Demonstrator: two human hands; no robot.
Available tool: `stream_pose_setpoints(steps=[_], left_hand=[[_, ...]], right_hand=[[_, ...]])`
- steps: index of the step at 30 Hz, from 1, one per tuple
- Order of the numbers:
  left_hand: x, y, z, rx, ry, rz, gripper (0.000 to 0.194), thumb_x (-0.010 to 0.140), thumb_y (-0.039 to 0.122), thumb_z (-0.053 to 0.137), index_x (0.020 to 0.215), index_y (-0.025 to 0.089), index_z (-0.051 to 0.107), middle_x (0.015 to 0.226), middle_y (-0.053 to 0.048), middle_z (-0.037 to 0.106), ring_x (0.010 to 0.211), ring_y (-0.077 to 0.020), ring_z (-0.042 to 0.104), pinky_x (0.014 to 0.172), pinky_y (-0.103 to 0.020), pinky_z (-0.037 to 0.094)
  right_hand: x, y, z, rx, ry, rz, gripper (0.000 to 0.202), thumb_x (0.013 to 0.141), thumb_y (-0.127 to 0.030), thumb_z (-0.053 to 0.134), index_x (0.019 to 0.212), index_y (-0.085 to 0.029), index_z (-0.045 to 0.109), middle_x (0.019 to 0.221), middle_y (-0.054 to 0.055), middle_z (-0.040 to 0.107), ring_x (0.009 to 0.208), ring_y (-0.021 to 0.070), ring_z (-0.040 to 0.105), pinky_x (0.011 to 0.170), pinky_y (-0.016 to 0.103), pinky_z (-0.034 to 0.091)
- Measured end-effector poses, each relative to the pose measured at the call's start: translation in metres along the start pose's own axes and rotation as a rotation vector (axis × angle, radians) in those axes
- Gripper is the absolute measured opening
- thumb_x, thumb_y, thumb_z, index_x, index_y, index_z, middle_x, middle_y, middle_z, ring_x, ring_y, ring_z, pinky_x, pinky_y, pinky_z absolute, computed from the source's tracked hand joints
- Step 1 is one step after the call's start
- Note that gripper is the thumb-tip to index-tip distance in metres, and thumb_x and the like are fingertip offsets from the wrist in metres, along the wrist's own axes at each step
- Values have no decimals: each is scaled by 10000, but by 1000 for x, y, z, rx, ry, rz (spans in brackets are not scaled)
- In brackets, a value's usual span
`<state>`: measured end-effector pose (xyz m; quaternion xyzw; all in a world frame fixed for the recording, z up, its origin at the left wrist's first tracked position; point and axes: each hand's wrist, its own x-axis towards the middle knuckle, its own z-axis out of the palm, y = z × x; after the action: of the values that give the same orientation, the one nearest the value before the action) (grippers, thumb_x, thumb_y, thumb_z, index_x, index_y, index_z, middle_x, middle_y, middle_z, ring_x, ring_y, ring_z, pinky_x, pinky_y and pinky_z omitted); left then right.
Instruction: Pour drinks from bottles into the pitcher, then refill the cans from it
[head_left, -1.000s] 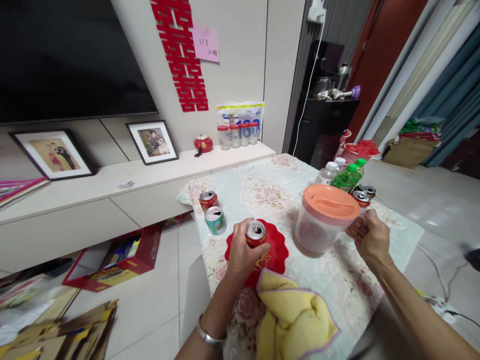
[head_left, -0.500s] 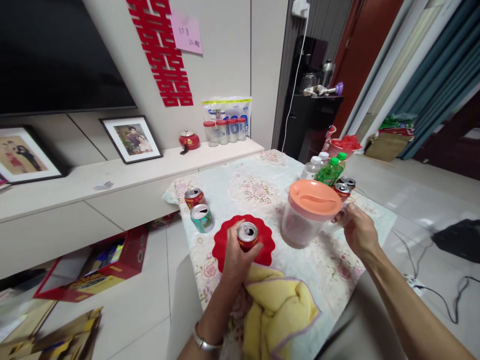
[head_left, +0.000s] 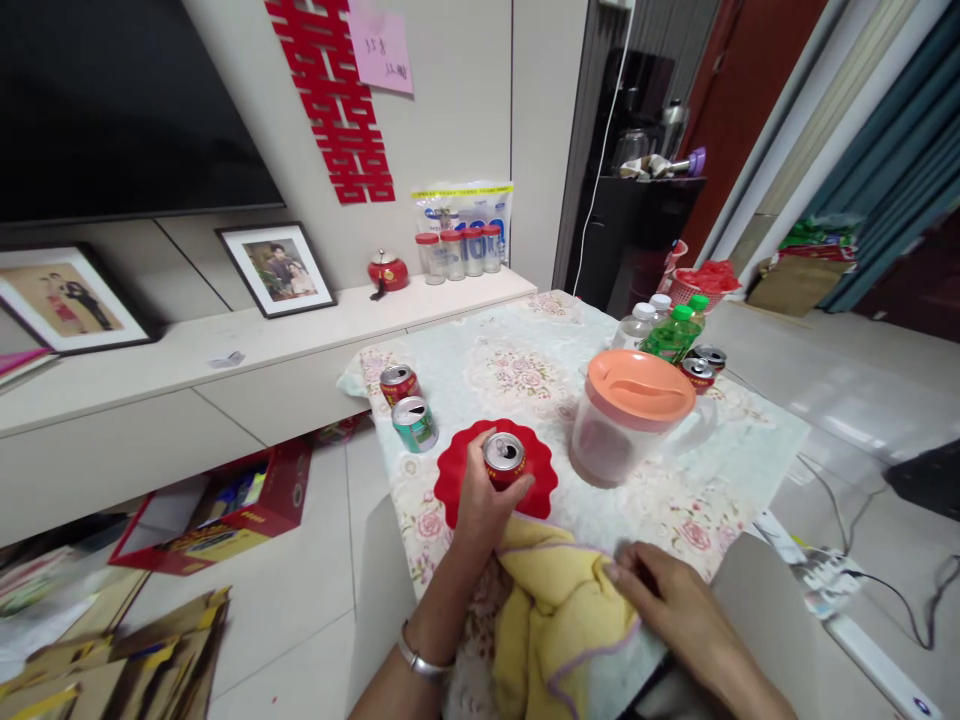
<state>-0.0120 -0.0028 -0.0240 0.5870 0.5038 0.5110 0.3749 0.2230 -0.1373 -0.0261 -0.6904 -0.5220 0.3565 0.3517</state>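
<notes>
My left hand (head_left: 487, 495) is wrapped round a red can (head_left: 504, 460) with its top open, upright over a red scalloped mat (head_left: 457, 470). My right hand (head_left: 660, 590) is at the right edge of a crumpled yellow cloth (head_left: 562, 600), fingertips against it, thumb and fingers closed on its edge. A clear pitcher (head_left: 611, 440) with an orange lid stands right of the mat, its handle free. Left of the mat are a green can (head_left: 415, 425) and another red can (head_left: 397, 384).
The flowered tablecloth (head_left: 517, 370) covers the table. Bottles (head_left: 675, 335) and more cans (head_left: 697, 375) stand behind the pitcher. Jars (head_left: 454, 256) and framed photos (head_left: 281, 270) line the cabinet. A power strip (head_left: 829, 580) lies on the floor at right.
My right hand has let go of the pitcher handle and moved down and left to the yellow cloth. My left hand still holds the can. The view has shifted slightly.
</notes>
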Motion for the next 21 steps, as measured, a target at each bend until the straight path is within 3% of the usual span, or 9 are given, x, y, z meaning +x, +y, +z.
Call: stream_pose_setpoints(steps=[1,3,6,9,11,13,14,16,21], left_hand=[[0,0,0,2,-4,-3,729,697,291,795,1346,208,474,1285,-100,642,1201,-275,654,1098,-468,494],[0,-1,0,-1,-3,-11,726,697,285,798,1342,203,474,1291,-111,641,1214,-281,648,1101,-476,491],[-1,0,1,-12,12,-7,694,690,269,793,1311,200,491,1287,-121,642,1229,-295,635,1106,-501,483],[-2,0,1,0,20,-10,680,694,272,784,1300,191,485,1280,-128,635,1220,-300,629,1099,-511,480],[-3,0,2,14,18,-27,660,703,270,778,1289,192,485,1260,-122,638,1195,-295,634,1083,-503,488],[-4,1,2,14,14,-46,642,713,264,777,1282,200,488,1243,-111,647,1171,-287,643,1062,-486,502],[-5,2,2,2,11,-53,640,718,269,782,1282,206,487,1238,-109,652,1159,-284,650,1047,-476,512],[-5,3,2,-51,-2,-67,635,738,304,793,1286,220,481,1226,-108,668,1118,-278,674,997,-448,543],[-4,3,-1,-127,-16,-61,620,770,352,784,1298,248,475,1247,-128,682,1117,-291,700,952,-411,559]], right_hand=[[-3,-1,7,-40,-41,-35,386,776,-534,764,590,-225,625,545,-26,572,551,162,527,538,281,373],[-2,-5,12,-6,3,-86,387,815,-545,724,618,-227,627,568,-27,549,560,153,504,534,272,370],[8,-24,6,252,197,-102,337,811,-565,742,739,-237,706,628,-16,584,579,150,513,520,256,403],[20,-59,2,446,372,-123,325,807,-565,759,799,-243,718,651,-7,624,564,152,539,508,258,442],[29,-86,8,393,485,-198,286,837,-526,753,851,-243,716,728,10,679,580,152,572,527,264,465],[41,-109,22,164,561,-418,206,914,-442,693,860,-243,694,752,17,688,599,153,579,572,277,477],[49,-118,30,26,554,-548,188,947,-400,651,851,-241,675,757,25,687,616,160,585,602,291,483],[66,-130,47,-68,467,-650,186,970,-352,605,830,-244,664,760,33,685,676,178,617,680,316,498],[97,-137,70,-237,173,-719,214,984,-251,532,852,-222,699,810,48,651,762,201,631,732,338,487]])
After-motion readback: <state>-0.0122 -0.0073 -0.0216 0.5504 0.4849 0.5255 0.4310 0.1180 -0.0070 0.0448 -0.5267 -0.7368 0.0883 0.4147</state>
